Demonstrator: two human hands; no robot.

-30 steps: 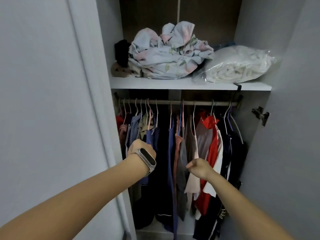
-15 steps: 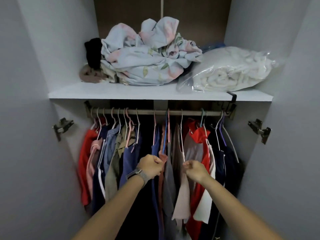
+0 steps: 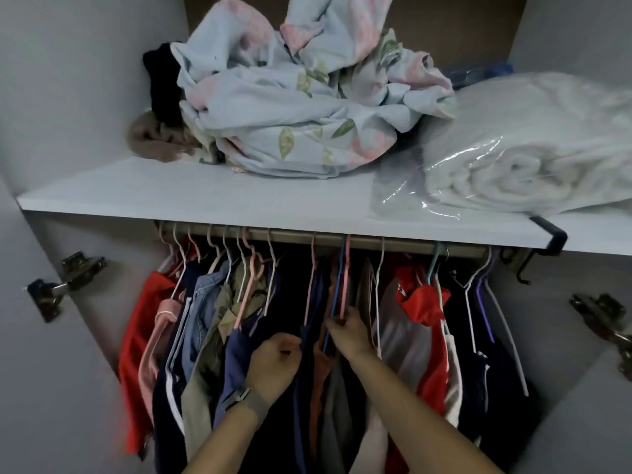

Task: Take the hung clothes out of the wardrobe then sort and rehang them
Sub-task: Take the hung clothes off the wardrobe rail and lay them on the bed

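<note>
Several garments hang on thin hangers from the rail [image 3: 297,236] under the wardrobe shelf: red and pink tops [image 3: 143,323] at the left, a denim piece [image 3: 205,302], dark blue clothes in the middle, a red and white shirt [image 3: 424,302] to the right. My left hand [image 3: 273,364], with a watch on the wrist, grips the shoulder of a dark blue garment [image 3: 236,357] in the middle. My right hand [image 3: 349,333] pinches the lower part of a pink hanger and a blue hanger [image 3: 342,289] just right of it.
The white shelf [image 3: 171,196] above the rail carries a crumpled floral sheet [image 3: 294,107], a black and a brown cloth at the left, and a bagged white blanket [image 3: 526,155]. Open doors with metal hinges [image 3: 65,282] flank the opening on both sides.
The left door swung open and the view came closer and tilted up. My left hand moved from the door edge into the clothes; my right hand shifted left onto the middle hangers.
</note>
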